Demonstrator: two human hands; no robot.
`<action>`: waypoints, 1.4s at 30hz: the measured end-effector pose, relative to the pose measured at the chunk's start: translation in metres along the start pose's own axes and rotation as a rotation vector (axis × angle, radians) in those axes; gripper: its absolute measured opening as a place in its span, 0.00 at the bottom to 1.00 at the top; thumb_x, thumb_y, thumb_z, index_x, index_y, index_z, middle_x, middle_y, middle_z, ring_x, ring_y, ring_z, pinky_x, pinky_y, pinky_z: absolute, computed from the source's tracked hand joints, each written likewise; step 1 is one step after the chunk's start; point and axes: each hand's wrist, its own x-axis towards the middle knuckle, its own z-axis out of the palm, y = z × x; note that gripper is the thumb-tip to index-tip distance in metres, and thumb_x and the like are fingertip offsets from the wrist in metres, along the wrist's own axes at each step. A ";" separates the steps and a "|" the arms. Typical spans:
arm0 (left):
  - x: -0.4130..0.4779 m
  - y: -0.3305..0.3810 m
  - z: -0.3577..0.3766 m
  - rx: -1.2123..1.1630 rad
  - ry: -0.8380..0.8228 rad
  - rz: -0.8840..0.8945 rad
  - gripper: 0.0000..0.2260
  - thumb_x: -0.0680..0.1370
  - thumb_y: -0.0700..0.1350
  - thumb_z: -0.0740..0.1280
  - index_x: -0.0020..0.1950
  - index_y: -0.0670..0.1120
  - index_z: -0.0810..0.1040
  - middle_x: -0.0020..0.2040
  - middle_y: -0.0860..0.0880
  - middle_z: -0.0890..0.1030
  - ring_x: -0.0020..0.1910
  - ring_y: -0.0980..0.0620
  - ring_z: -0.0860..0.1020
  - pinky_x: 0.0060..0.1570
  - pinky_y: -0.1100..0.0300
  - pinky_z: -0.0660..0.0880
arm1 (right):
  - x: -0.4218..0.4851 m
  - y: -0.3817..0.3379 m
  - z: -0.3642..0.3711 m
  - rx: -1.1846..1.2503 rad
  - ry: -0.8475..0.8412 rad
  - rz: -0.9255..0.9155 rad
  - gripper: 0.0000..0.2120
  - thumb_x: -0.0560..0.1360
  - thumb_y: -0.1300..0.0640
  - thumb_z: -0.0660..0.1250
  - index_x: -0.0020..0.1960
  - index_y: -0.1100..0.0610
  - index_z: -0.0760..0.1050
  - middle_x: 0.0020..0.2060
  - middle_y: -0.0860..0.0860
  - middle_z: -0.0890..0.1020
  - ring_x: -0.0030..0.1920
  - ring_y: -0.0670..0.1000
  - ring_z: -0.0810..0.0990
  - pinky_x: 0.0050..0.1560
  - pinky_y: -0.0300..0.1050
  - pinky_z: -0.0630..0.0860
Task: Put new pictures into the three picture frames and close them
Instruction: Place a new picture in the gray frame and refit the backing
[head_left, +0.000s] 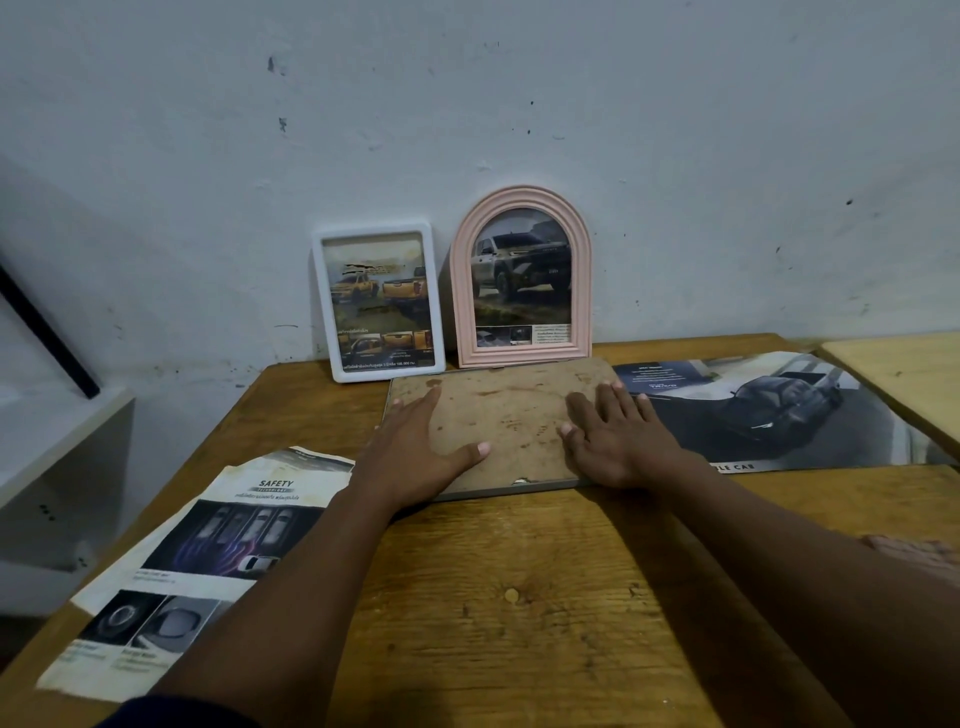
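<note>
A third picture frame lies face down on the wooden table (519, 597), its brown backing board (511, 421) up and a grey rim showing along the near edge. My left hand (415, 457) lies flat on the board's left part, fingers spread. On the board's right end my right hand (618, 436) also presses flat. A white rectangular frame (379, 301) with yellow pickup pictures leans against the wall. Beside it stands a pink arched frame (521, 275) holding a picture of a dark pickup.
A car brochure sheet headed SAFETY (208, 561) lies at the table's left front. A wide car poster (789, 410) lies to the right of the face-down frame. A second lighter table (898, 374) adjoins at the far right. A white shelf (62, 441) stands left.
</note>
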 end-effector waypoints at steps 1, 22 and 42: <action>0.000 0.001 0.001 0.019 0.006 -0.001 0.49 0.69 0.77 0.64 0.83 0.58 0.50 0.83 0.52 0.55 0.82 0.46 0.53 0.76 0.37 0.59 | 0.000 -0.001 0.000 -0.011 -0.001 0.005 0.28 0.82 0.38 0.43 0.78 0.48 0.44 0.80 0.60 0.42 0.78 0.61 0.36 0.76 0.62 0.35; 0.005 -0.001 -0.006 0.053 -0.131 -0.010 0.66 0.54 0.84 0.66 0.83 0.56 0.47 0.84 0.52 0.49 0.82 0.48 0.48 0.78 0.42 0.54 | 0.009 0.009 -0.017 -0.054 -0.036 -0.053 0.48 0.67 0.19 0.43 0.79 0.45 0.44 0.79 0.58 0.51 0.78 0.63 0.49 0.74 0.67 0.54; 0.005 -0.002 -0.003 -0.044 0.012 -0.039 0.52 0.67 0.77 0.67 0.83 0.54 0.54 0.82 0.48 0.58 0.79 0.44 0.60 0.73 0.44 0.63 | 0.004 0.018 -0.021 0.248 0.420 0.302 0.30 0.79 0.36 0.56 0.74 0.53 0.61 0.70 0.60 0.71 0.72 0.62 0.65 0.70 0.64 0.59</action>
